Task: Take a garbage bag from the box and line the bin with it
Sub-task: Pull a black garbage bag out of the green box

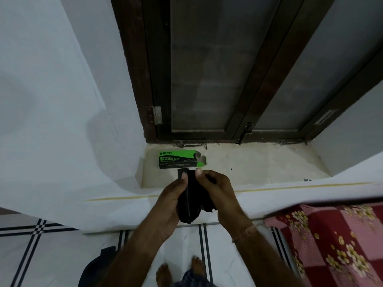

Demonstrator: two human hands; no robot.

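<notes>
A green and black garbage bag box (178, 159) lies on its side on the window sill (259, 164), its right end flap open. Just in front of it, both hands hold a folded black garbage bag (191, 201). My left hand (173, 198) grips the bag's left side, thumb on top. My right hand (219, 193) pinches the bag's right part, thumb near its top edge. A dark rounded object, possibly the bin (97, 268), shows at the lower left on the floor; only part of it is in view.
A dark wooden window frame (149, 79) with frosted panes rises behind the sill. White walls flank the recess. A bed with a red and pink flowered cover (331, 241) stands at the right. My bare feet (180, 270) stand on white tiles with black stripes.
</notes>
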